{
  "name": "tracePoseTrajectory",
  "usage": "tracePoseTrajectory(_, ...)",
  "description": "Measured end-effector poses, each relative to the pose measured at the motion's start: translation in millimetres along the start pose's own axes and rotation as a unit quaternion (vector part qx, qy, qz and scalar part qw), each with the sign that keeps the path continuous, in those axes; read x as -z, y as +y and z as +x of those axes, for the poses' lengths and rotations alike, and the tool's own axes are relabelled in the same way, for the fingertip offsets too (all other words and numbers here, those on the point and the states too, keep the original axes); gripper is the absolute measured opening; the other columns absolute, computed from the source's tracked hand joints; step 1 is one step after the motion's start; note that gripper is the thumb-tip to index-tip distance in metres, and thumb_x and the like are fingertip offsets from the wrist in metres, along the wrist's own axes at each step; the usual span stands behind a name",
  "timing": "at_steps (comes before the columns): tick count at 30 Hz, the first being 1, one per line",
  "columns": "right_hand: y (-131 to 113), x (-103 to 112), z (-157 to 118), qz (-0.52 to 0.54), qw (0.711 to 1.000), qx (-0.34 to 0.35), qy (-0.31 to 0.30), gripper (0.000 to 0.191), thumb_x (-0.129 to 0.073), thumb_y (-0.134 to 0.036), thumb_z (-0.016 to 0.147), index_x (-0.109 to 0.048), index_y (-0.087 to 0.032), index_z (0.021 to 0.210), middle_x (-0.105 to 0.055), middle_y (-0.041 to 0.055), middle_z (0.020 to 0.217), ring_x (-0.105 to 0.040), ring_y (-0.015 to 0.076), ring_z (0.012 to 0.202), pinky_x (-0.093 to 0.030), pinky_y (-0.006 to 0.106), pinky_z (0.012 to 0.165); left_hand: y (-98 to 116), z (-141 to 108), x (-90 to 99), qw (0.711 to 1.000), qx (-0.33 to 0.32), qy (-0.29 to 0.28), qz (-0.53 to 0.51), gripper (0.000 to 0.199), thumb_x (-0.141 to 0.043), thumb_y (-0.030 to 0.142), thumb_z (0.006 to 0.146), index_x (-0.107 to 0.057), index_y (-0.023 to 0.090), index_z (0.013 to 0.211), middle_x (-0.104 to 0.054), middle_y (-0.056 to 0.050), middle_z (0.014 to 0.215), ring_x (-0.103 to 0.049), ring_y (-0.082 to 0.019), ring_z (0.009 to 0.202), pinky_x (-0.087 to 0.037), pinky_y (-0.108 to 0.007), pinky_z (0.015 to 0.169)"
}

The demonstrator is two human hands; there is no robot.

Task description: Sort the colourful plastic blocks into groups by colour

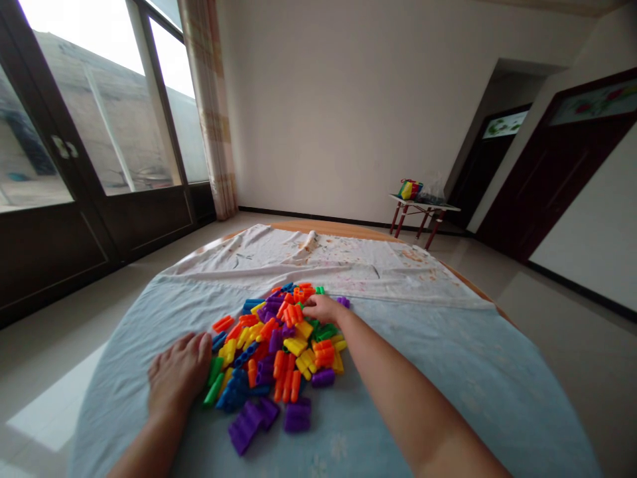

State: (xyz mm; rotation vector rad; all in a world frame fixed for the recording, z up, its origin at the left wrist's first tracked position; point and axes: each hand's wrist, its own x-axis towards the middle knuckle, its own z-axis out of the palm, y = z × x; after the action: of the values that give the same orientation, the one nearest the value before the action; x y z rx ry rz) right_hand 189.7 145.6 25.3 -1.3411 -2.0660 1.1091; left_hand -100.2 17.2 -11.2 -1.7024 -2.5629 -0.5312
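Observation:
A heap of plastic building blocks (276, 342) in orange, yellow, purple, blue and green lies on the light blue cloth. Each block looks like short tubes joined side by side. My left hand (180, 368) lies flat on the cloth at the heap's left edge, close to a green block (213, 390). At the far right of the heap, my right hand (322, 309) has its fingers bent together in a pinch. A bit of a green block (301, 305) shows at its fingertips, just above an orange block (293, 315). The fingertips themselves are partly hidden.
The round table (343, 228) carries a blue cloth (438, 392) and a rumpled white floral cloth (348, 259) across its far side. Loose purple blocks (297, 415) lie in front of the heap. Farther off, a small table (428, 204) holds a colourful bag (411, 190).

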Motion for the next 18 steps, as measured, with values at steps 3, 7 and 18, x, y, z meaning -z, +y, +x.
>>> tracePoseTrajectory(3,-17,4,-9,0.031,0.995,0.046,-0.084,0.028,-0.06,-0.034,0.078,-0.064,-0.021,0.103,-0.069,-0.0008,0.083,-0.062,0.0129,0.067,-0.045,0.02,0.052,1,0,0.9,1.0,0.004,0.002,-0.002,0.063,-0.009,0.048,0.088,-0.056,0.019,0.119,-0.051,-0.013,0.131,-0.043,-0.03,0.122,-0.029,-0.05,0.102)
tracePoseTrajectory(7,-16,23,-11,-0.117,0.991,0.032,0.056,0.026,-0.051,-0.026,0.085,-0.064,-0.022,0.107,-0.069,0.0017,0.095,-0.064,0.0141,0.083,-0.048,0.022,0.069,2,0,1.2,1.0,0.007,0.0,-0.003,0.063,-0.009,0.049,0.088,-0.056,0.02,0.119,-0.051,-0.012,0.131,-0.043,-0.029,0.122,-0.029,-0.047,0.102)
tracePoseTrajectory(18,38,46,-29,-0.279,0.946,-0.072,0.151,0.03,-0.06,-0.017,0.072,-0.067,-0.02,0.101,-0.064,0.0067,0.11,-0.054,0.0216,0.107,-0.038,0.027,0.09,3,0,2.0,1.0,0.007,0.004,-0.004,0.057,-0.015,0.046,0.088,-0.057,0.021,0.116,-0.052,-0.011,0.13,-0.044,-0.029,0.121,-0.03,-0.048,0.102)
